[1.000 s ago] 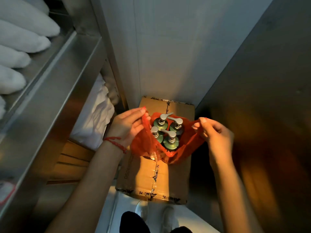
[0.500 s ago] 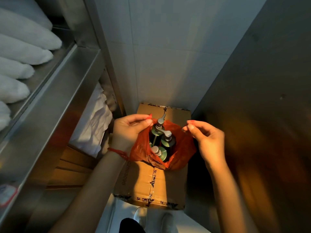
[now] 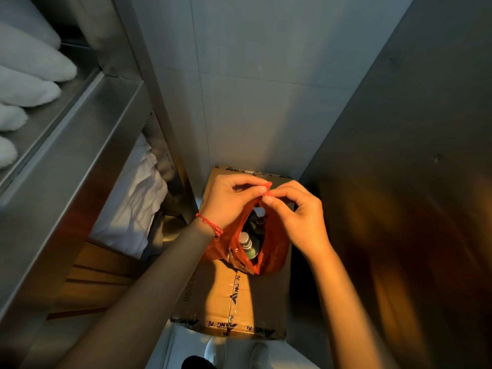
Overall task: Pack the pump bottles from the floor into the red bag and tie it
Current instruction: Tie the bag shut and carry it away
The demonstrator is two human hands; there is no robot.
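Note:
The red bag (image 3: 277, 251) stands on a taped cardboard box (image 3: 234, 296). Its mouth is drawn to a narrow slit. Through the slit I see green pump bottles (image 3: 249, 245) with grey tops, packed upright inside. My left hand (image 3: 229, 201) and my right hand (image 3: 298, 211) meet above the bag. Each pinches a red handle of the bag between thumb and fingers, and the two handles touch at the top. A red string bracelet sits on my left wrist.
A steel shelf unit (image 3: 80, 134) rises on the left, with rolled white towels (image 3: 29, 83) on top and folded white linen (image 3: 130, 201) below. A tiled wall stands behind the box, a dark metal panel (image 3: 399, 182) on the right. My shoes (image 3: 239, 352) are at the bottom edge.
Both hands have moved inward and together, pulling the bag's handles up. The bag's wide mouth has closed to a slit, hiding most of the bottles.

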